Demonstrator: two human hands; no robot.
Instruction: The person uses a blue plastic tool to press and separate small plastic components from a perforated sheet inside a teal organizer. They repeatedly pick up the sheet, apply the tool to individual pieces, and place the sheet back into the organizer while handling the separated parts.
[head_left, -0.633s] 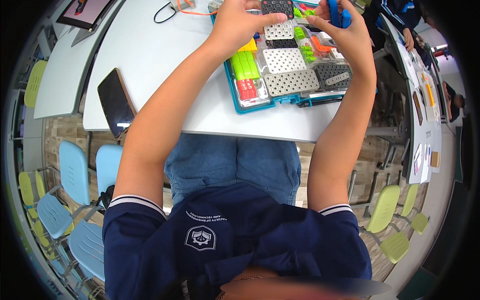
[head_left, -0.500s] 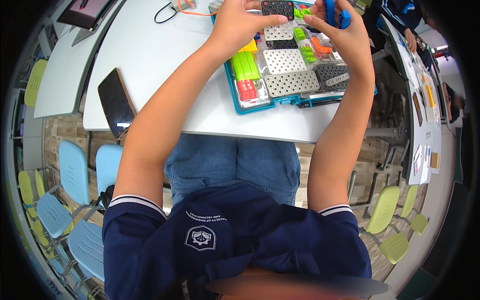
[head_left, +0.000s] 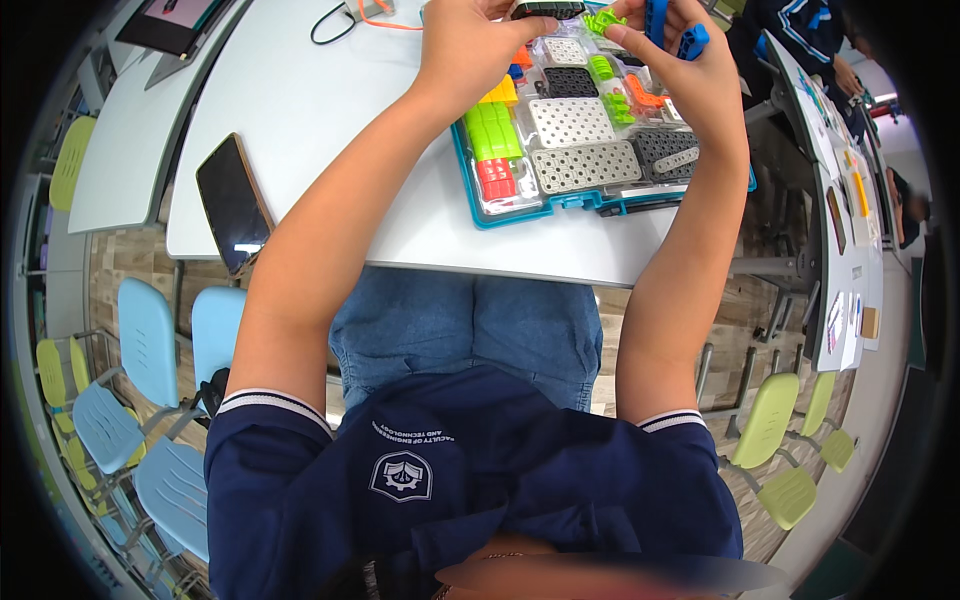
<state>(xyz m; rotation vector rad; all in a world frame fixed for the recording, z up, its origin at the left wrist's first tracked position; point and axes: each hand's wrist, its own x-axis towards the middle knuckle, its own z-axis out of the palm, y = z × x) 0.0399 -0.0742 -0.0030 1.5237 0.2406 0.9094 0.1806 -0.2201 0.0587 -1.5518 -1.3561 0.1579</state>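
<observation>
At the top edge, my left hand (head_left: pixel 480 40) grips a black building block (head_left: pixel 548 9) with a pale side, thumb along its lower edge. Close by on the right, my right hand (head_left: pixel 690 65) pinches a bright green connector piece (head_left: pixel 604 21) at its thumb tip. Blue plastic pieces (head_left: pixel 692 42) are also held among its curled fingers. The green piece sits beside the black block; whether they touch I cannot tell. Below both hands lies a teal-edged case (head_left: pixel 510 219) of building parts: perforated grey (head_left: pixel 588 166) and white plates (head_left: pixel 570 122), green, red and orange pieces.
A phone (head_left: pixel 232 205) lies on the white table (head_left: pixel 320 100) left of my left forearm. A cable (head_left: pixel 335 28) and a laptop (head_left: pixel 170 30) are at the upper left. Blue chairs (head_left: pixel 150 330) stand left, green chairs (head_left: pixel 768 420) right. Another person's hand (head_left: pixel 846 76) shows upper right.
The black block in my left hand has tilted and risen toward the top edge, uncovering more of the white plate below. My right hand has hardly moved.
</observation>
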